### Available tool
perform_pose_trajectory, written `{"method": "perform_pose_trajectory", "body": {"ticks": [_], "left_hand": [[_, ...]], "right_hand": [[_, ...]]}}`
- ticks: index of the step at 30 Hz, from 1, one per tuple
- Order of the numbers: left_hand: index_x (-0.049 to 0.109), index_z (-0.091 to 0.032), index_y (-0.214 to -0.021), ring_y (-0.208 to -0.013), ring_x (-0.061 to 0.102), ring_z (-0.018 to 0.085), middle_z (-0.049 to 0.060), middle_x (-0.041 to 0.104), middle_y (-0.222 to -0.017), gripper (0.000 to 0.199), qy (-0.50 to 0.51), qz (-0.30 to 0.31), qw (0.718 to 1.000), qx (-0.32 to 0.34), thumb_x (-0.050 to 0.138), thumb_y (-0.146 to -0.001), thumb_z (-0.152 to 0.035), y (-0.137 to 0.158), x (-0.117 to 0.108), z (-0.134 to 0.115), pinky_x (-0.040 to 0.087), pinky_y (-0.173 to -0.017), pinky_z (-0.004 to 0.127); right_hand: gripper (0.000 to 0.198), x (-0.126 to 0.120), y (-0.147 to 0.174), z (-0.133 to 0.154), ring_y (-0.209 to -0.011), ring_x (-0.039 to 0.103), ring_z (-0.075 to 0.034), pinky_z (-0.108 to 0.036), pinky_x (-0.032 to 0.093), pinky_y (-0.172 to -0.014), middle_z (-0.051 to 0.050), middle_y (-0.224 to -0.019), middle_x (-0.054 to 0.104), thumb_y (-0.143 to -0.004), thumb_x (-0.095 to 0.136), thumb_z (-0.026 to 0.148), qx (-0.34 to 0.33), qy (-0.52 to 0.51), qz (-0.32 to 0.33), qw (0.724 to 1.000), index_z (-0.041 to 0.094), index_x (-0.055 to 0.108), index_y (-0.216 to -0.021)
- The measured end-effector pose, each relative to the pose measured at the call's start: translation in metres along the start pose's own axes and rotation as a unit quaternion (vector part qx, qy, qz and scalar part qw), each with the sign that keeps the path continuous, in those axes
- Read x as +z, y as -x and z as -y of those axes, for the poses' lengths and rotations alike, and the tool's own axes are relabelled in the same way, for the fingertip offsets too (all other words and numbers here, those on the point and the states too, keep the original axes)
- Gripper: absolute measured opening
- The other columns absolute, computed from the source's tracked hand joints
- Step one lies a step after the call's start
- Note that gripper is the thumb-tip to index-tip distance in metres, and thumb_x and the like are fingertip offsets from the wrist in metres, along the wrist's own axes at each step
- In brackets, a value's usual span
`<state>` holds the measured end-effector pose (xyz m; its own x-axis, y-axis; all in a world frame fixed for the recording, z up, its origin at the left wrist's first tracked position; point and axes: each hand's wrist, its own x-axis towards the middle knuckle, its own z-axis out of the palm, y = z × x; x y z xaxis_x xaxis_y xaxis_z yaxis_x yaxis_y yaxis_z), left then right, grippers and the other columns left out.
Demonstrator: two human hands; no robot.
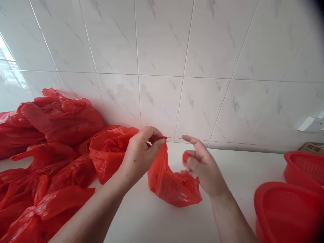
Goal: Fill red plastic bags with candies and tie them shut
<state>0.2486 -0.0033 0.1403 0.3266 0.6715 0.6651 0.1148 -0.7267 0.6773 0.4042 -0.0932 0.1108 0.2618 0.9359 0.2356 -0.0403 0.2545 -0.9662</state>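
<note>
A small red plastic bag (174, 190) hangs in front of me, its bottom at or just above the white counter. One handle of it is pinched at the top between the thumb and fingers of my left hand (141, 152), which pulls that side up into a narrow strip. My right hand (204, 165) is closed on a bunched bit of red plastic, apparently the bag's other handle, while its index finger points out to the left. What the bag contains, if anything, cannot be seen. Another red bag (108, 157) stands with its mouth up behind my left hand.
Several full red plastic bags (63, 114) are heaped at the left against the tiled wall (162, 98), with knotted ones in front. Two red plastic baskets (268, 192) stand at the right. Behind them are a cardboard box (312, 147) and a white wall socket (312, 124).
</note>
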Motion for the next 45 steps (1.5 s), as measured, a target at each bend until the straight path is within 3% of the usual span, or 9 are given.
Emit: {"method": "perform_pose_trajectory", "body": {"ticks": [4, 8, 12, 17, 21, 26, 33, 40, 45], "left_hand": [[0.058, -0.02, -0.078, -0.068, 0.059, 0.015, 0.0, 0.061, -0.072, 0.004, 0.139, 0.126, 0.979, -0.075, 0.059, -0.08, -0.023, 0.009, 0.014, -0.006, 0.048, -0.06, 0.027], [0.059, -0.022, -0.091, -0.085, 0.06, 0.016, 0.001, 0.063, -0.091, 0.012, 0.108, 0.103, 0.988, -0.034, 0.063, -0.079, -0.023, 0.02, 0.012, 0.005, 0.05, -0.077, 0.032], [0.063, -0.024, -0.094, -0.089, 0.057, 0.017, 0.002, 0.061, -0.094, 0.023, 0.04, 0.141, 0.989, 0.01, 0.069, -0.073, -0.018, 0.03, 0.009, 0.028, 0.047, -0.08, 0.031], [0.06, -0.021, -0.077, -0.075, 0.057, 0.015, 0.001, 0.06, -0.078, 0.008, 0.026, 0.131, 0.989, -0.058, 0.056, -0.081, -0.016, 0.036, 0.015, 0.054, 0.044, -0.072, 0.03], [0.055, -0.02, -0.075, -0.099, 0.055, 0.02, 0.005, 0.06, -0.101, 0.011, 0.092, 0.091, 0.985, -0.11, 0.054, -0.085, -0.026, 0.04, 0.02, 0.071, 0.042, -0.083, 0.032], [0.049, -0.02, -0.079, -0.07, 0.049, 0.013, -0.002, 0.052, -0.074, 0.019, 0.172, 0.117, 0.96, -0.185, 0.052, -0.087, -0.037, 0.046, 0.024, 0.082, 0.038, -0.065, 0.024], [0.05, -0.02, -0.075, -0.062, 0.042, 0.011, -0.004, 0.049, -0.068, 0.014, 0.121, 0.121, 0.965, -0.198, 0.054, -0.083, -0.032, 0.048, 0.022, 0.074, 0.033, -0.057, 0.022], [0.053, -0.022, -0.077, -0.08, 0.052, 0.016, 0.0, 0.057, -0.085, 0.006, -0.014, 0.125, 0.987, -0.099, 0.053, -0.083, -0.022, 0.052, 0.023, 0.072, 0.041, -0.072, 0.028], [0.052, -0.022, -0.071, -0.109, 0.048, 0.023, 0.004, 0.056, -0.102, 0.014, -0.109, 0.201, 0.973, 0.021, 0.052, -0.08, -0.011, 0.068, 0.0, 0.067, 0.038, -0.092, 0.037]], "right_hand": [[0.027, 0.018, 0.002, 0.003, -0.059, 0.046, -0.01, -0.023, 0.039, -0.057, 0.006, -0.063, 0.049, -0.074, 0.067, 0.026, 0.04, 0.067, 0.078, 0.994, 0.025, 0.057, -0.099], [0.023, 0.022, -0.01, -0.008, -0.052, 0.04, -0.008, -0.021, 0.032, -0.05, 0.007, -0.055, 0.043, -0.075, 0.067, 0.038, 0.058, 0.074, 0.003, 0.996, 0.021, 0.051, -0.073], [0.019, 0.026, -0.015, -0.021, -0.048, 0.033, -0.007, -0.02, 0.026, -0.046, 0.007, -0.055, 0.042, -0.08, 0.059, 0.037, 0.061, 0.042, -0.002, 0.997, 0.021, 0.05, -0.074], [0.017, 0.023, -0.022, -0.039, -0.048, 0.036, -0.008, -0.021, 0.031, -0.048, 0.004, -0.056, 0.049, -0.085, 0.044, 0.031, 0.064, -0.022, 0.073, 0.995, 0.02, 0.057, -0.083], [0.039, 0.012, -0.028, -0.051, -0.057, 0.047, -0.012, -0.025, 0.04, -0.054, -0.003, -0.077, 0.061, -0.086, 0.039, 0.046, 0.083, -0.115, 0.149, 0.979, 0.019, 0.065, -0.099], [0.029, 0.008, -0.027, -0.054, -0.08, 0.055, -0.014, -0.026, 0.044, -0.071, -0.002, -0.088, 0.061, -0.084, 0.052, 0.037, 0.063, 0.017, 0.165, 0.984, 0.023, 0.068, -0.104], [0.026, 0.01, -0.034, -0.064, -0.057, 0.051, -0.012, -0.027, 0.042, -0.056, 0.003, -0.074, 0.062, -0.08, 0.051, 0.027, 0.014, 0.286, -0.02, 0.958, 0.031, 0.065, -0.101], [0.025, 0.004, -0.036, -0.058, -0.097, 0.06, -0.016, -0.03, 0.044, -0.088, -0.003, -0.106, 0.066, -0.081, 0.053, 0.029, 0.009, 0.103, 0.031, 0.994, 0.025, 0.07, -0.097], [0.026, -0.027, -0.054, -0.088, -0.081, 0.064, -0.018, -0.03, 0.05, -0.073, -0.005, -0.089, 0.07, -0.074, 0.055, 0.029, 0.059, 0.149, -0.122, 0.98, 0.02, 0.07, -0.092]]}}
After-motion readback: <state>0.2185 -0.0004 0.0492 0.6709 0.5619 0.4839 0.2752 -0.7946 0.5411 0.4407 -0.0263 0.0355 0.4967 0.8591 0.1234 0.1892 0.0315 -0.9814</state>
